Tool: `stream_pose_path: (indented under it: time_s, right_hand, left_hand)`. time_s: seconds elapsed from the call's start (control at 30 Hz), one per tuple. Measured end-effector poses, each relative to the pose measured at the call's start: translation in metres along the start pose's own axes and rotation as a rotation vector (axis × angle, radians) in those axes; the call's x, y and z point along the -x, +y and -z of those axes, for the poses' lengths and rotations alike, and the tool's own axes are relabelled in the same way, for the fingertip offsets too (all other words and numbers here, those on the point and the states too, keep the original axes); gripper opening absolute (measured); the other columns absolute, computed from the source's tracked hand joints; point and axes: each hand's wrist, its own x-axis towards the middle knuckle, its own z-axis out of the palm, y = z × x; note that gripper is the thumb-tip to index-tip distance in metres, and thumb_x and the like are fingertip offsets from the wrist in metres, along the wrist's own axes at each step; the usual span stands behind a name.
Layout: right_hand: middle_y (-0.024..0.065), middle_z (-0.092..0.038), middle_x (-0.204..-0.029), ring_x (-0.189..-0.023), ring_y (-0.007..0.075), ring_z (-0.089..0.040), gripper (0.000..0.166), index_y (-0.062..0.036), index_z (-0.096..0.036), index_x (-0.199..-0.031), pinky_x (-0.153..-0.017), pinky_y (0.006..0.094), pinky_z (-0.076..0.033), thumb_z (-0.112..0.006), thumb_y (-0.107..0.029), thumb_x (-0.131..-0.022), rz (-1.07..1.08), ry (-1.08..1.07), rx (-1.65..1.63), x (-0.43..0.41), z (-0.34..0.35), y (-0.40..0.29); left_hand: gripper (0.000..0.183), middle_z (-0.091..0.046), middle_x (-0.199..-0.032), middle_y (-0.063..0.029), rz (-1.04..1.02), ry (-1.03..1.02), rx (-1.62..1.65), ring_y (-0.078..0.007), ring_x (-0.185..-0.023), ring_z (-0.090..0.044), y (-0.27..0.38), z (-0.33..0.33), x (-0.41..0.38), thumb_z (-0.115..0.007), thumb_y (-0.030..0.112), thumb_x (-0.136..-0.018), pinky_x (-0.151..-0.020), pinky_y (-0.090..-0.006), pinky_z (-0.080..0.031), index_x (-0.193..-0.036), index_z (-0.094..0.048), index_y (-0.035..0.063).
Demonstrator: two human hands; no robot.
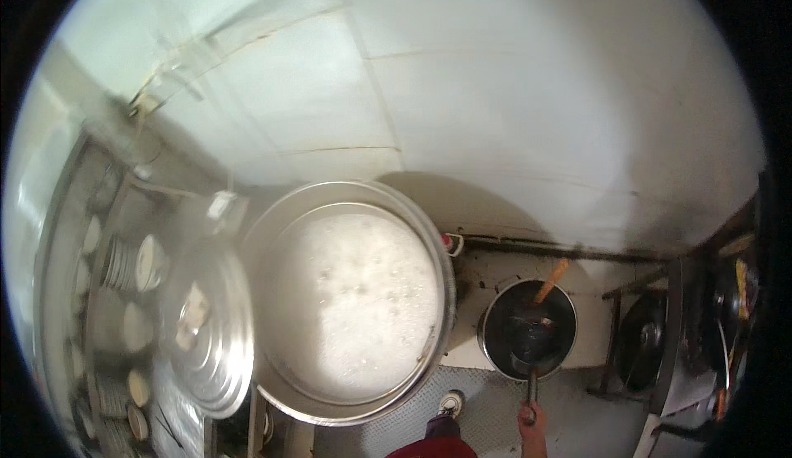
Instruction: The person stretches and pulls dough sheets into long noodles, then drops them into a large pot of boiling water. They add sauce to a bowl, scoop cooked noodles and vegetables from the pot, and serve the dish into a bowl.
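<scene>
My right hand (pixel 532 421) grips the handle (pixel 532 390) of a utensil whose head is down in a dark pot (pixel 528 329) with a metal rim. A wooden-handled tool (pixel 552 280) leans out of the same pot. My left hand is out of view. To the left of the dark pot stands a very large metal pot (pixel 448 309) full of white, foamy liquid (pixel 365 309). Its left side is hazy, perhaps with steam. A round metal lid (pixel 213 340) with a cloth-like piece (pixel 193 317) at its handle is tilted beside the large pot.
Shelves on the left hold stacked plates (pixel 120 263) and bowls (pixel 149 263). A dark pan or lid (pixel 643 340) stands on edge at the right, beside a metal cabinet (pixel 680 340). A pale wall (pixel 495 99) lies behind the pots. Textured metal flooring (pixel 482 408) shows below.
</scene>
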Motion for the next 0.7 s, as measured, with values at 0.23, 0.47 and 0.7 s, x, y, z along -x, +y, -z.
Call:
stream_pose_path:
  time_s: [0.23,0.47,0.7]
  right_hand:
    - [0.0100,-0.052,-0.080,-0.055,0.0116,-0.047,0.031,0.0040,-0.042,-0.107,-0.038,0.0224,-0.039,-0.051,-0.007,-0.079,0.406,-0.409,0.422,0.162,-0.105,-0.048]
    - [0.0067,-0.052,-0.079,-0.049,0.0086,-0.046,0.053,-0.0004,-0.036,-0.126,-0.037,0.0222,-0.038,-0.050,0.004,-0.076,0.931,-0.577,1.005,0.281,-0.237,0.018]
    - [0.0120,-0.054,-0.103,-0.072,0.0192,-0.053,0.065,-0.0032,-0.033,-0.131,-0.062,0.0285,-0.044,-0.054,0.007,-0.070,1.247,-0.662,1.301,0.257,-0.225,0.096]
  left_hand:
    - [0.025,-0.059,-0.094,-0.0124,-0.031,-0.060,0.186,-0.0190,-0.081,-0.059,-0.144,-0.012,0.004,-0.059,0.010,-0.081,-0.070,-0.0317,-0.049,-0.101,-0.050,-0.0025]
    - [0.019,-0.057,-0.064,-0.0113,-0.567,-0.075,0.176,-0.0191,-0.055,-0.058,-0.279,-0.014,0.025,-0.060,0.008,-0.077,-0.047,-0.0279,-0.047,-0.088,-0.053,-0.0047]
    - [0.021,-0.059,-0.074,-0.0127,0.061,0.155,0.843,-0.0200,-0.058,-0.060,-0.393,-0.007,0.089,-0.057,0.010,-0.080,-0.049,-0.0290,-0.049,-0.092,-0.051,-0.0058]
